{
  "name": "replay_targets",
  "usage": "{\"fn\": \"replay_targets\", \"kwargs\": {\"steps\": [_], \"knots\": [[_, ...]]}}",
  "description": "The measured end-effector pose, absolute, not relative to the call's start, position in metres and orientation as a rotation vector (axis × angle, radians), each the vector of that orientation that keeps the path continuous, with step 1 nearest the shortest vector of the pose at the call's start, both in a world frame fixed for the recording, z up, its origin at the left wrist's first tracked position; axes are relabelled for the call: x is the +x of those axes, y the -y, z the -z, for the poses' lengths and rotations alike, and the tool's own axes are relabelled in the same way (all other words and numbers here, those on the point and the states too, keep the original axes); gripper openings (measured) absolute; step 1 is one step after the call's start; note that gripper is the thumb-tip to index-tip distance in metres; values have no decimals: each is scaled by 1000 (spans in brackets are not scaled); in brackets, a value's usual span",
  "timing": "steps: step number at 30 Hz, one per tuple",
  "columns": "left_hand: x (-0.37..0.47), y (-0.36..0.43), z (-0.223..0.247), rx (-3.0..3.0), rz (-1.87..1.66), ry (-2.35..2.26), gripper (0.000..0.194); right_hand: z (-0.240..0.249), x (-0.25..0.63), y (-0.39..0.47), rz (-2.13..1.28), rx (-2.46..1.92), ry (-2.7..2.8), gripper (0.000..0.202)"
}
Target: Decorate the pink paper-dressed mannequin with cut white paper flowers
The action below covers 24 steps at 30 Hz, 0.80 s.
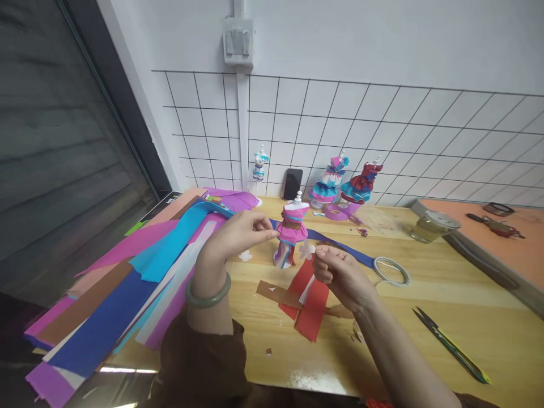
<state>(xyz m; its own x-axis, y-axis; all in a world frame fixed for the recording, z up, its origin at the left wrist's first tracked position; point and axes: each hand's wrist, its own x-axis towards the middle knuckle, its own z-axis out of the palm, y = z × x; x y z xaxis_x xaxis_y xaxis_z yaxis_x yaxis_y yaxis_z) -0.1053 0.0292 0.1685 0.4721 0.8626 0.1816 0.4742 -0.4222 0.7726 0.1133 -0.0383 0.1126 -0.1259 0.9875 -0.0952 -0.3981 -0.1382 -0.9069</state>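
Note:
A small dress form in a pink layered paper dress (293, 226) stands upright on the wooden table. Beside its skirt, my left hand (250, 229) has its thumb and fingers pinched together; whatever lies between them is too small to make out. My right hand (338, 269), right of the form, pinches a white paper flower (306, 250) by one petal. Another white flower cutout (245, 256) lies on the table to the left. In front of the form are red paper strips (312, 317) and a brown strip (272, 292).
Colourful crepe paper strips (106, 306) cover the left side. A roll of tape (391, 271), yellow-green thread snips (453, 345) and a glass cup (434, 225) are on the right. Three dressed forms and a phone (293, 184) stand near the wall.

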Motion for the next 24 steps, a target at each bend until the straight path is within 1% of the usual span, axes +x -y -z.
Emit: {"fn": "replay_targets", "kwargs": {"steps": [3,7,9,12,19,21,24], "knots": [[-95,-3,-185,2095,-671,-862,22,-127,108,46,-1524,-879,871,19],[-77,16,-191,2288,-698,-891,24,-140,100,53,-1480,-829,857,21],[-70,20,-191,2403,-738,-919,20,-143,96,55,-1441,-821,858,22],[-61,24,-190,2461,-827,-998,6,-145,92,54,-1367,-844,860,19],[-59,25,-192,2329,-961,-1071,18,-147,89,54,-1267,-868,912,18],[-61,21,-191,2248,-937,-1057,19,-148,90,55,-1234,-854,918,20],[-62,15,-189,2108,-859,-972,21,-147,92,51,-1145,-850,898,18]]}}
